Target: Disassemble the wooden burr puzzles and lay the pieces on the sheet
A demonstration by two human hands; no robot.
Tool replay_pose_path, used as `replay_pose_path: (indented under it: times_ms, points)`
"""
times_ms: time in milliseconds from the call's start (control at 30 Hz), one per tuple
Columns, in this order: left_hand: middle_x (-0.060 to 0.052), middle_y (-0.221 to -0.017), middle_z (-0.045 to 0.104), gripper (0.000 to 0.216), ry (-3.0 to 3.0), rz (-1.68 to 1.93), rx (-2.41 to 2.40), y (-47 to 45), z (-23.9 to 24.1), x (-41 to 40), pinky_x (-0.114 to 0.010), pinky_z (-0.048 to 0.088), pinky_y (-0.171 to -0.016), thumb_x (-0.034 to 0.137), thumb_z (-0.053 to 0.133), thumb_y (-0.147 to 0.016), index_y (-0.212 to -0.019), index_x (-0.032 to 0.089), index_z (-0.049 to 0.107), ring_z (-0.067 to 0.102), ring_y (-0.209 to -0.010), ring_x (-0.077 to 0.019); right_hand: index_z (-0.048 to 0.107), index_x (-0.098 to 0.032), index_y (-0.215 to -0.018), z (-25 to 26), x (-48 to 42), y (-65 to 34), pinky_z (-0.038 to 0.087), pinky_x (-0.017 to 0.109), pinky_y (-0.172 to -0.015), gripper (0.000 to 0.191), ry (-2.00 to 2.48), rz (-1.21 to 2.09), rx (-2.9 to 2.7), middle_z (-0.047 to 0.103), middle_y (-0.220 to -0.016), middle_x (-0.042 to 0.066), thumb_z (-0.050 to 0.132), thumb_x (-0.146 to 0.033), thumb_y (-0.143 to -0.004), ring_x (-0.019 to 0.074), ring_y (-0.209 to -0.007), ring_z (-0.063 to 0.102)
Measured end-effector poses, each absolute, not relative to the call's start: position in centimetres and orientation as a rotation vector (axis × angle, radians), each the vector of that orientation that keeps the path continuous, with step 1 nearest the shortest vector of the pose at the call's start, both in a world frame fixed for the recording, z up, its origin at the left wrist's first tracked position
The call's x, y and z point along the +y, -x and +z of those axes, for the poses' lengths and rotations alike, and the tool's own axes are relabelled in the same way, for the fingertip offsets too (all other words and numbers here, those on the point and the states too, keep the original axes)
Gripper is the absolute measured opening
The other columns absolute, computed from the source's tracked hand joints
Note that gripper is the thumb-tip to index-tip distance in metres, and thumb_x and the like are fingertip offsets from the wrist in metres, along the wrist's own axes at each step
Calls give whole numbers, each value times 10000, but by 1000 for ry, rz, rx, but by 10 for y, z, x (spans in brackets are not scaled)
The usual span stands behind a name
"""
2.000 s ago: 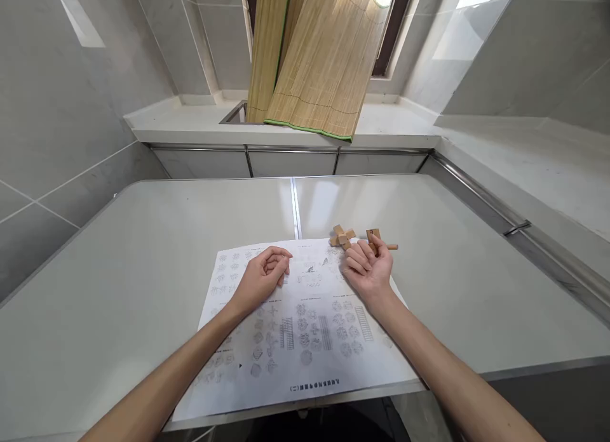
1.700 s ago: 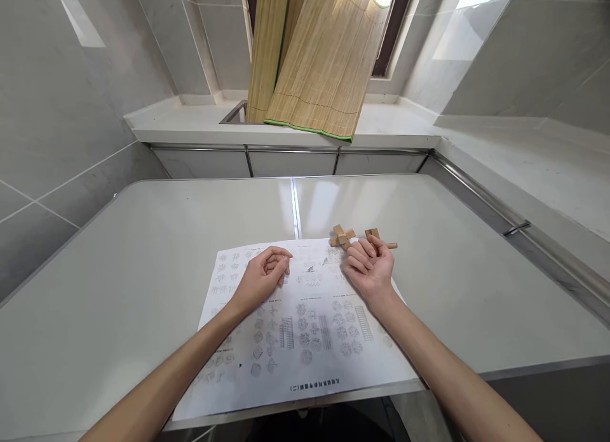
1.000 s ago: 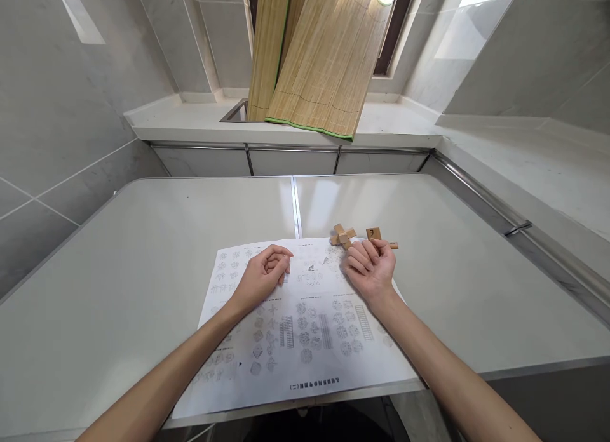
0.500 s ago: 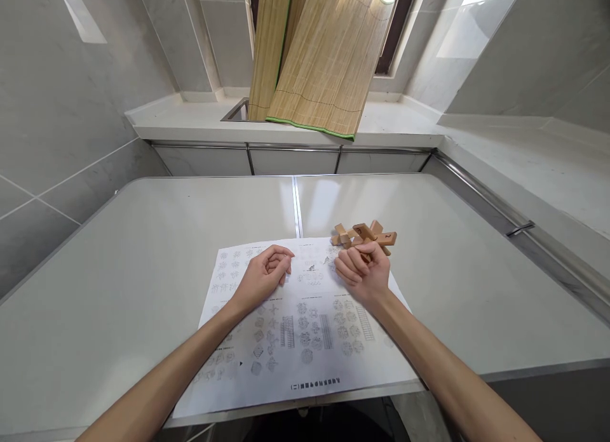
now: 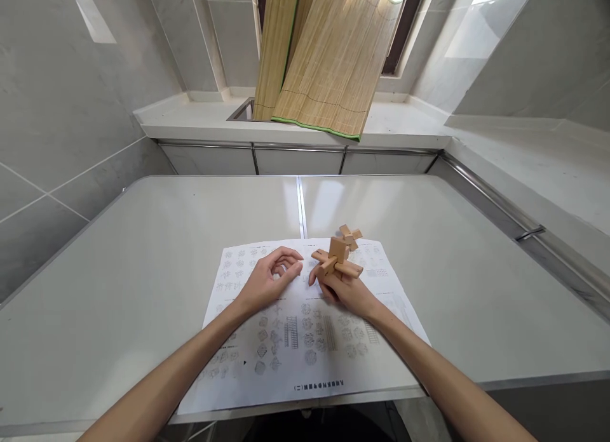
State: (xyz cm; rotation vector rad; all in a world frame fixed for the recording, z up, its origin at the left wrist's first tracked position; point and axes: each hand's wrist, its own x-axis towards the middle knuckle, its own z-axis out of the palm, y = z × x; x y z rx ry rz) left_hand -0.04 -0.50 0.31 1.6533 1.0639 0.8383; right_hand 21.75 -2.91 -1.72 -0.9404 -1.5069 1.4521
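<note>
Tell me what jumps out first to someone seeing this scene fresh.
The right hand holds a wooden cross-shaped puzzle piece up over the middle of the printed sheet, with a second small wooden cross lying just behind it at the sheet's far edge. The left hand rests half-curled on the sheet beside it. Behind the table, bamboo blinds lean at the window ledge.
</note>
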Motion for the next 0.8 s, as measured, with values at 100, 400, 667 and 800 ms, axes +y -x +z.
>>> replay_pose_path:
  times_ms: [100, 400, 667, 800]
  points:
    - [-93, -1148, 697, 391, -1692, 802, 953, 4, 3, -6, -375, 526, -920, 540, 661, -945, -1207, 249, 654, 659, -1040, -255, 683, -216, -807, -16, -31, -217, 348, 251, -494, 265, 958, 1462, -1559, 426, -481, -80, 546, -305, -1015, 107, -433, 375]
    - [-149, -1604, 490, 1049, -1478, 628, 579, -3, 1, -14, -568, 388, -1210, 600, 933, -650, -1549, 312, 475, 435, -1502, -411, 567, -218, -736, -12, -38, -216, 230, 246, -453, 328, 725, 1908, -1645, 368, -546, -75, 565, -397, -1011, 98, -483, 289]
    - [-119, -1395, 668, 863, -1406, 673, 576, -6, 2, -21, -516, 517, -1102, 530, 921, -701, -1450, 294, 564, 642, -1299, -377, 586, -230, -847, -12, -39, -207, 326, 229, -419, 127, 752, 1809, -1707, 484, -547, -76, 630, -279, -956, 100, -420, 402]
    - [-112, -1359, 677, 865, -1437, 802, 710, -1, 2, -17, -457, 566, -1035, 500, 925, -701, -1458, 301, 556, 697, -1203, -348, 631, -211, -899, -12, -37, -207, 406, 250, -463, 169, 885, 1608, -1663, 595, -544, -55, 605, -357, -978, 120, -407, 504]
